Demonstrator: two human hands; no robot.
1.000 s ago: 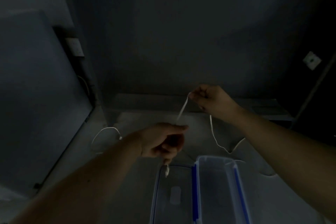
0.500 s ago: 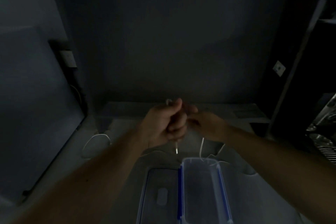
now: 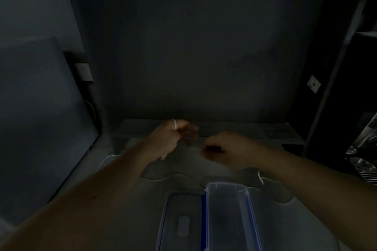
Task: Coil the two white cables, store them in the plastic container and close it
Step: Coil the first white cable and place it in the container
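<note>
The scene is very dark. My left hand (image 3: 170, 138) is closed on a white cable (image 3: 174, 124); a loop of it shows over my fingers and its plug end hangs below my palm. My right hand (image 3: 224, 152) is closed beside it, pinching the same cable, whose tail trails under my right wrist. A second white cable (image 3: 106, 161) lies on the table at the left, partly hidden by my left forearm. The clear plastic container (image 3: 226, 187) with blue edges stands open in front of me, with its lid (image 3: 181, 224) flat on its left.
The grey table (image 3: 285, 220) meets a dark wall at the back. A large panel (image 3: 40, 118) leans at the left, with a wall socket (image 3: 84, 71) beside it. Dark shelving (image 3: 363, 108) stands at the right.
My hands came together from being spread apart, then separated a little. The cable now loops over my left fingers, and both hands have dropped lower. The view shifted slightly.
</note>
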